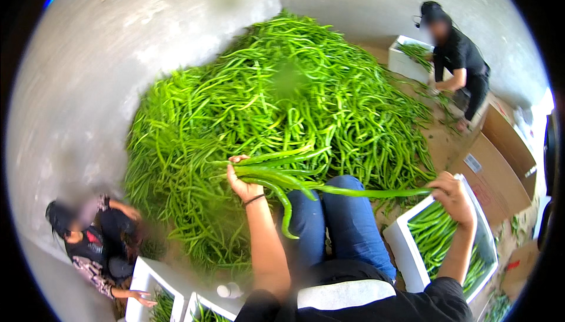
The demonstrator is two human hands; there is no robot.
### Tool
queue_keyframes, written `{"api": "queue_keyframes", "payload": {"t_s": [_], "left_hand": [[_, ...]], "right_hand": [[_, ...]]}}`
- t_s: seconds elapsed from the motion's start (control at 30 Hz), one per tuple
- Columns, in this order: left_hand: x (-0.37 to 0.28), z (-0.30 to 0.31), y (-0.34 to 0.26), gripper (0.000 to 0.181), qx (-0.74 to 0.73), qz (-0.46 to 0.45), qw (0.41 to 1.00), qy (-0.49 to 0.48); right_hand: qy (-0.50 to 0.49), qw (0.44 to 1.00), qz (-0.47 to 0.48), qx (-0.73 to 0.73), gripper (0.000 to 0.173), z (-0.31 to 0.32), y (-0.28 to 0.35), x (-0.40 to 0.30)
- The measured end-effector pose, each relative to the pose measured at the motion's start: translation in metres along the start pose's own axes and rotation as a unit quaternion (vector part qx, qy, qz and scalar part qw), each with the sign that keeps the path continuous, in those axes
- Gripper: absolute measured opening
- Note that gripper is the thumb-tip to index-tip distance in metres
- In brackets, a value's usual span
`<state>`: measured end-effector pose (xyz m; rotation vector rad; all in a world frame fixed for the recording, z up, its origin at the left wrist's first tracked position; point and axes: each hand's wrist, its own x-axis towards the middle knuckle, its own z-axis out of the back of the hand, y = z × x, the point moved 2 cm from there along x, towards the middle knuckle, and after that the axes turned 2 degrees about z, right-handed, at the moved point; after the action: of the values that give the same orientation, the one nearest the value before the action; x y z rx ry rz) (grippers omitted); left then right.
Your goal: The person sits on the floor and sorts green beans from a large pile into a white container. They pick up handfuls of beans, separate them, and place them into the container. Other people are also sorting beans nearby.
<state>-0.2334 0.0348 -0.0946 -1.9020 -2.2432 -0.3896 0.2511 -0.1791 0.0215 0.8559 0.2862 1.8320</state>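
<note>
My left hand [239, 180] grips a bunch of long green chili peppers [273, 174] by their stem ends, the tips fanning out to the right. Between the thumb and fingers of my right hand [453, 200] is the end of one long green pepper [375, 193], stretched level across above my knees. That hand is over the near-left part of a white foam box [401, 251], in which many green peppers [432, 233] lie lengthwise. Beyond my knees rises a large heap of green peppers [282, 101].
One person [463, 57] crouches at the far right by a white box [408, 63]. Another person [95, 238] sits at the lower left, a hand over a white foam box [141, 278]. An open cardboard box [494, 176] stands to my right. Concrete walls [79, 101] back the heap.
</note>
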Motion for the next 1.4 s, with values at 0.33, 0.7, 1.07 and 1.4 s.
{"api": "queue_keyframes", "payload": {"t_s": [0.33, 0.7, 1.07, 1.4], "left_hand": [[0.009, -0.031, 0.115, 0.014, -0.037, 0.109, 0.993, -0.037], [0.011, -0.049, 0.195, 0.011, -0.009, 0.244, 0.967, 0.074], [0.001, -0.062, 0.204, 0.033, -0.016, 0.256, 0.963, 0.076], [-0.009, -0.026, 0.18, 0.056, 0.151, 0.27, 0.951, -0.01]], "right_hand": [[-0.505, 0.764, -0.338, 0.214, 0.047, 0.117, -0.175, -0.135], [-0.029, 0.973, -0.037, 0.225, 0.047, 0.063, -0.041, 0.117], [0.353, 0.867, -0.083, 0.343, 0.058, -0.147, 0.016, 0.173], [0.401, 0.836, -0.1, 0.362, 0.072, -0.15, 0.011, 0.147]]}}
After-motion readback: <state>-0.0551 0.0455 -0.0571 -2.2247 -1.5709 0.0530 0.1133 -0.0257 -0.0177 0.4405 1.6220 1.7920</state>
